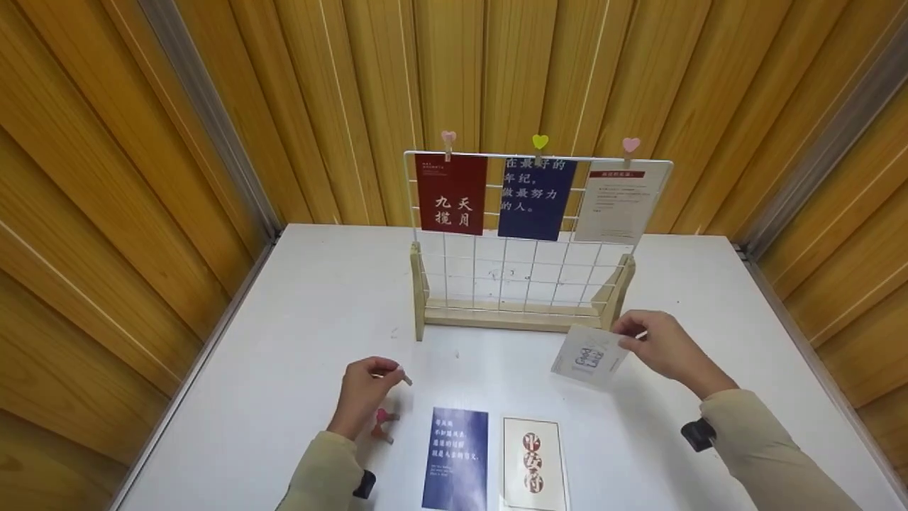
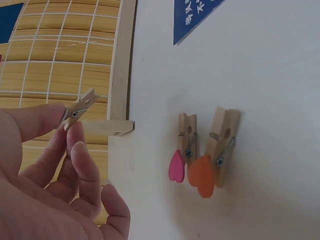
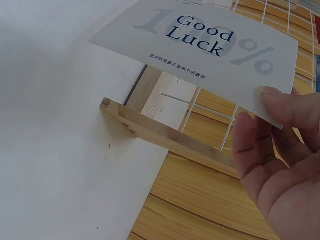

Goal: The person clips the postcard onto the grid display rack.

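Note:
Between thumb and fingertips, my left hand pinches a small wooden clothespin above the table. My right hand holds a white "Good Luck" card by its edge, in front of the rack's right foot. A white wire grid rack on a wooden stand is at the back. Along its top hang a red card, a blue card and a white printed card, each under a heart clothespin. Below my left hand lie a pink-heart clothespin and an orange-heart clothespin.
On the near part of the white table lie a blue card and a cream card with red print, side by side. Yellow wood-patterned walls enclose the table at the back and both sides.

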Demonstrator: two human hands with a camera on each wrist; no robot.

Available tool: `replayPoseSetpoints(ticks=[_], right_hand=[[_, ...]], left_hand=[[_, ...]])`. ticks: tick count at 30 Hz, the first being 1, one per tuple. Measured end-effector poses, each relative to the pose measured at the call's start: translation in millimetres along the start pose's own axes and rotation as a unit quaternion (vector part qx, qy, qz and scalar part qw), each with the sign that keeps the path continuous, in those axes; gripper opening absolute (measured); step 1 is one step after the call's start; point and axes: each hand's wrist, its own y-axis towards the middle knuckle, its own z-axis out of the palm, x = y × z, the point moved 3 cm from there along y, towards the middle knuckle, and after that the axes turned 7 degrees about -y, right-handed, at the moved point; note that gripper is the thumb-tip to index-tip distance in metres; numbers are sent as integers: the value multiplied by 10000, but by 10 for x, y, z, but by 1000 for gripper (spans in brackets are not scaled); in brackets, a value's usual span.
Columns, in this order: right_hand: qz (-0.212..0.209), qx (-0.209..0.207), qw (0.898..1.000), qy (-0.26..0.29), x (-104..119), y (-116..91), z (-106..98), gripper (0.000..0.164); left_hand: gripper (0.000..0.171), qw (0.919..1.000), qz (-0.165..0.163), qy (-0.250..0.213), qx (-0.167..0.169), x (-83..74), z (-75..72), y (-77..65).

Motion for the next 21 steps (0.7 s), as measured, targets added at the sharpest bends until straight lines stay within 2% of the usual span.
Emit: replayPoseSetpoints(ticks=[10, 14, 21], right_hand=[[40, -108, 9999, -75, 53, 111, -36, 12], [95, -179, 9995, -232, 81, 157, -61, 10], [58, -213, 9983, -534, 124, 187, -74, 10]], left_hand=[[15, 9999, 5, -59, 113, 28, 7, 5], [15, 9998, 68, -73, 146, 26, -2, 4], [14, 9997, -15, -183, 171, 26, -9, 0]])
